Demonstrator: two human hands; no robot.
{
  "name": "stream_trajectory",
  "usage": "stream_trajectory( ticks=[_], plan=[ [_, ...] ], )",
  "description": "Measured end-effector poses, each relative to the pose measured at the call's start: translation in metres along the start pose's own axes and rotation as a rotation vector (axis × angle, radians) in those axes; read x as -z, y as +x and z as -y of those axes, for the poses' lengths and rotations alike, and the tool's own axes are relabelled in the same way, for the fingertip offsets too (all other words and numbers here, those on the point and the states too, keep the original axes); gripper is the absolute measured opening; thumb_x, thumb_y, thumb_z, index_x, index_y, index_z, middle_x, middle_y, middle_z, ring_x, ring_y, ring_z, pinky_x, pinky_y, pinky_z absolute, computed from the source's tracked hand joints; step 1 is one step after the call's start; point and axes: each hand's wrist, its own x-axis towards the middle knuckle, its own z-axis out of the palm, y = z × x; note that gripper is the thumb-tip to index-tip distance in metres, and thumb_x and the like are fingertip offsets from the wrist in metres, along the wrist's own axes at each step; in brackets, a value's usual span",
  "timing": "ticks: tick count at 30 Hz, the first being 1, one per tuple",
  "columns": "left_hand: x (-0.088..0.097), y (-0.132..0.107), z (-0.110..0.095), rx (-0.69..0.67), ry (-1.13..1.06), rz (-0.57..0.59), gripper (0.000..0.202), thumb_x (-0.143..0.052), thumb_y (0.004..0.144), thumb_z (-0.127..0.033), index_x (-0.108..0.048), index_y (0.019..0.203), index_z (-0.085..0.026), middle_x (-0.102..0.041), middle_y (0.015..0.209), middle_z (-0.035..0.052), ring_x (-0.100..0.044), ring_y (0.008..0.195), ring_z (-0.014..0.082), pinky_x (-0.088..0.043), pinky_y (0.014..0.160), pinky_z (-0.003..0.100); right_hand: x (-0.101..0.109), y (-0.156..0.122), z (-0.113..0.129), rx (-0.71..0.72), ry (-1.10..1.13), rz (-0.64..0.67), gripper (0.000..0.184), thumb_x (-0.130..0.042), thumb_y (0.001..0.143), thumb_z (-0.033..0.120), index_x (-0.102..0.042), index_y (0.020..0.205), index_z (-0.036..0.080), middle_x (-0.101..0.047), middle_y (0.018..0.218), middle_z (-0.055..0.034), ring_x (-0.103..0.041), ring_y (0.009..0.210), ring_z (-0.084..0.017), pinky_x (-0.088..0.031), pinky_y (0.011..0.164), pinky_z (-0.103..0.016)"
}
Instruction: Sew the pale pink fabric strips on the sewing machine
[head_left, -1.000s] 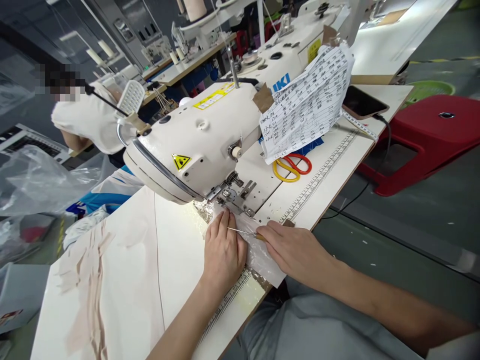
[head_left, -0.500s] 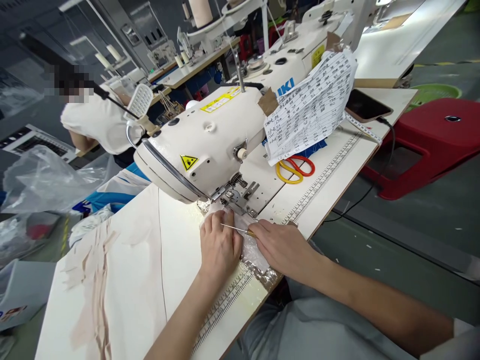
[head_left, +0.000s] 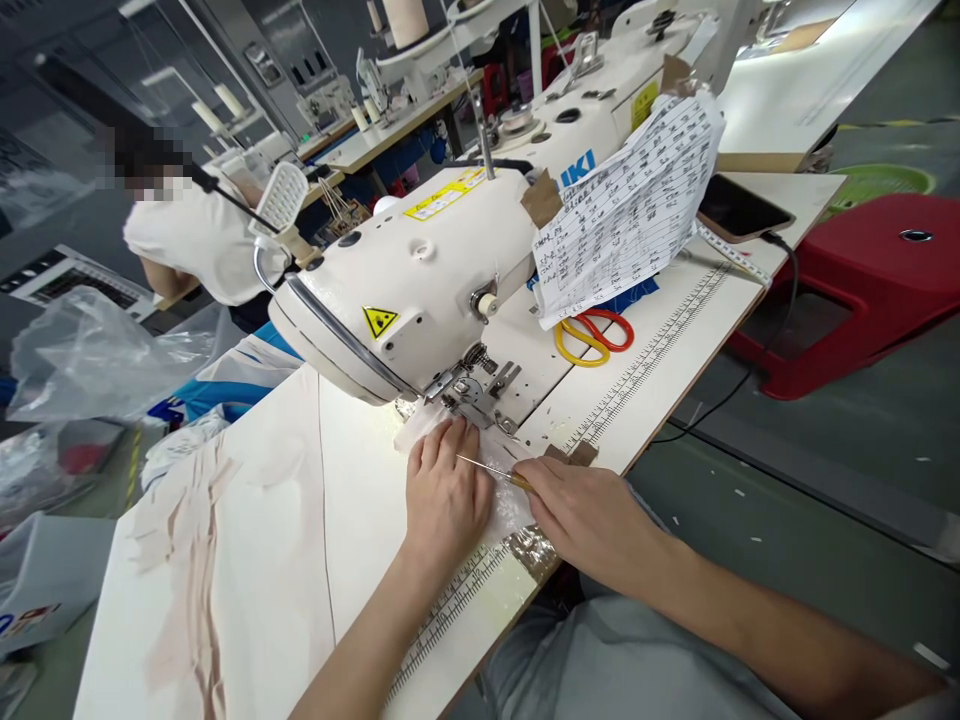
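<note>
My left hand (head_left: 448,487) lies palm down on a piece of sheer white fabric (head_left: 512,503), its fingers stretched toward the presser foot of the white sewing machine (head_left: 450,250). In my right hand (head_left: 581,500) is an awl (head_left: 517,480), pinched near its wooden handle. The awl's thin metal shaft points left, with its tip over the fingers of my left hand; whether it touches them I cannot tell. The fabric's far end reaches the presser foot (head_left: 472,400). Part of the fabric is hidden under my left hand.
Yellow-and-red-handled scissors (head_left: 592,338) lie beside the machine, under a handwritten sheet (head_left: 626,205). A phone (head_left: 742,208) with a cable rests further right. Pale pink fabric (head_left: 199,560) covers the table's left side. A red stool (head_left: 885,270) stands right; a co-worker (head_left: 199,240) sits beyond.
My right hand and the awl have shifted slightly right and toward me. My left hand has moved slightly right, and more fabric shows by the presser foot.
</note>
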Motion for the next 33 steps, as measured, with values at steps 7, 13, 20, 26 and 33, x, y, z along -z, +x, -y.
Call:
stream_trajectory(
  ticks=[7,13,20,26,33],
  plan=[
    [0.004,0.000,-0.008,0.010,0.030,0.058,0.039,-0.046,0.088,-0.015,-0.057,0.124,-0.010,-0.060,0.131,0.0165,-0.050,0.125,0.0327,-0.042,0.101,0.050,-0.003,-0.004,-0.022,-0.016,0.068,-0.137,0.021,-0.041,0.093,0.010,-0.058,0.104,0.015,-0.070,0.088,-0.0065,-0.068,0.076,-0.020,-0.044,0.059,-0.027],
    [0.004,0.000,-0.009,0.005,0.039,0.045,0.039,-0.043,0.092,-0.020,-0.056,0.126,-0.008,-0.059,0.132,0.0174,-0.052,0.124,0.0315,-0.041,0.102,0.050,-0.005,-0.003,-0.045,-0.090,0.265,-0.294,0.020,-0.039,0.095,0.021,-0.059,0.099,0.017,-0.070,0.079,-0.0040,-0.063,0.060,-0.017,-0.044,0.056,-0.027],
    [0.005,0.000,-0.013,0.010,0.079,0.073,0.039,-0.040,0.094,-0.021,-0.057,0.127,-0.008,-0.059,0.133,0.0160,-0.051,0.125,0.0298,-0.040,0.103,0.047,-0.008,-0.003,-0.045,-0.060,0.295,-0.351,0.020,-0.039,0.095,0.022,-0.059,0.095,0.018,-0.068,0.073,-0.0027,-0.059,0.052,-0.016,-0.040,0.050,-0.026],
    [0.004,-0.002,-0.014,0.022,0.083,0.099,0.041,-0.039,0.095,-0.021,-0.053,0.131,-0.009,-0.057,0.135,0.0163,-0.051,0.126,0.0297,-0.039,0.105,0.049,-0.012,-0.005,-0.046,-0.055,0.280,-0.366,0.019,-0.040,0.095,0.022,-0.059,0.097,0.017,-0.069,0.075,-0.0036,-0.061,0.056,-0.017,-0.042,0.052,-0.026],
    [0.005,-0.002,-0.016,0.004,0.078,0.073,0.041,-0.037,0.096,-0.022,-0.054,0.130,-0.006,-0.058,0.133,0.0176,-0.051,0.125,0.0305,-0.041,0.103,0.050,-0.013,-0.005,-0.046,-0.052,0.280,-0.356,0.020,-0.040,0.096,0.022,-0.060,0.097,0.018,-0.070,0.078,-0.0037,-0.062,0.056,-0.017,-0.042,0.052,-0.027]
  ],
)
